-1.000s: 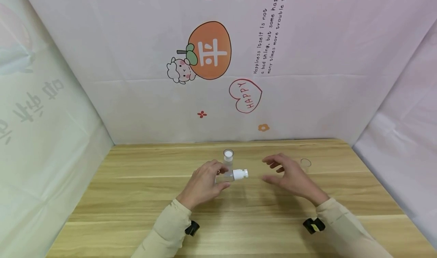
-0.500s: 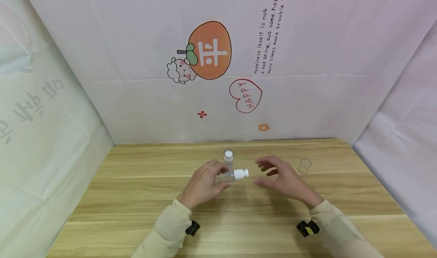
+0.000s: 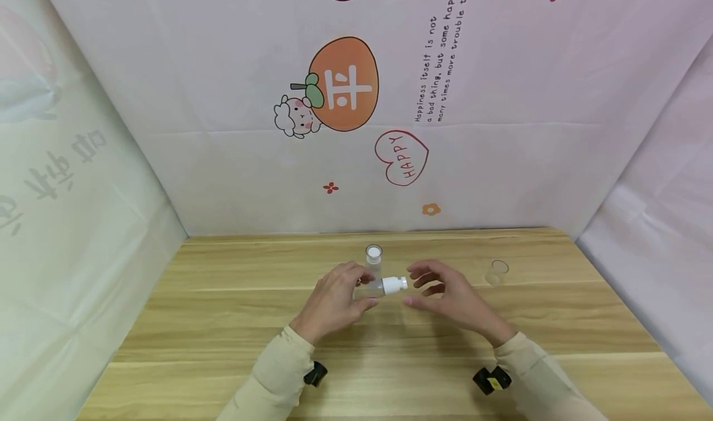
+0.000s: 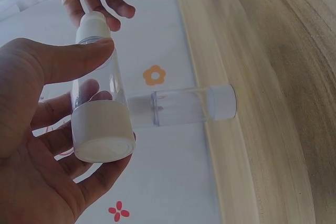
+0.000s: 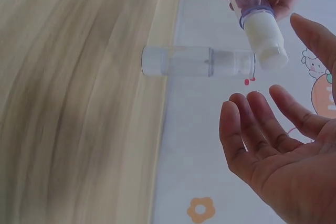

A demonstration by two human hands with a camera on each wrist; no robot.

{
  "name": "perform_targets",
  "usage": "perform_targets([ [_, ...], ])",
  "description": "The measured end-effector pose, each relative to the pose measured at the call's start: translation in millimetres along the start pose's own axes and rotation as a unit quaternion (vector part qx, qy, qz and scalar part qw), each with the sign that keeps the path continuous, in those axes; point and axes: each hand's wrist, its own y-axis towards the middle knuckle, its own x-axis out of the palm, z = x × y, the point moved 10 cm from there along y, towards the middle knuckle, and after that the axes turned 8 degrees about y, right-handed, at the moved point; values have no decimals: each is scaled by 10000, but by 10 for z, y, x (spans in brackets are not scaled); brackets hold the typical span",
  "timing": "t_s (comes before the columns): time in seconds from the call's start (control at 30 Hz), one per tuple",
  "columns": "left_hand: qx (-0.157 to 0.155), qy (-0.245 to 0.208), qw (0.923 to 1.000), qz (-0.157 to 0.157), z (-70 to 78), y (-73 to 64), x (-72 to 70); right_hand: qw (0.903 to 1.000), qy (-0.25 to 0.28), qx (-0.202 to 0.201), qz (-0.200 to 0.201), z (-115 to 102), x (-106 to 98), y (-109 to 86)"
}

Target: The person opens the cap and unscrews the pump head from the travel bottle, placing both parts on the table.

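My left fingers (image 4: 106, 178) curl round pump bottle (image 4: 102, 127); right fingers (image 5: 265, 117), loosely spread, hold nothing. Careless knock could topple standing bottle (image 4: 181, 107) close behind.

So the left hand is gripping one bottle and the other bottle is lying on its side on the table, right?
Not quite. The left hand grips one bottle, but the other bottle stands upright on the table, as the head view shows.

a slim clear bottle (image 3: 385, 286) with a white base and an exposed white pump top is held nearly sideways above the tabletop (image 3: 234, 322) by the left hand (image 3: 333, 298). its pump end points toward the right hand (image 3: 447, 292), not touching it.
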Motion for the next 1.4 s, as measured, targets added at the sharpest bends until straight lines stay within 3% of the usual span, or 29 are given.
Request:
perform_targets([
  [0.5, 74, 3, 10000, 30, 31, -12, 5, 9979, 445, 458, 54, 74, 135, 35],
  [0.97, 172, 131, 9997, 130, 67, -14, 5, 9981, 266, 546, 54, 48, 232, 97],
  [1.23, 245, 269, 9990, 251, 73, -10, 0, 9927, 1003, 644, -202, 24, 323, 111],
  [1.4, 286, 275, 9988, 278, 86, -10, -9, 9907, 1171, 632, -270, 23, 344, 121],
])
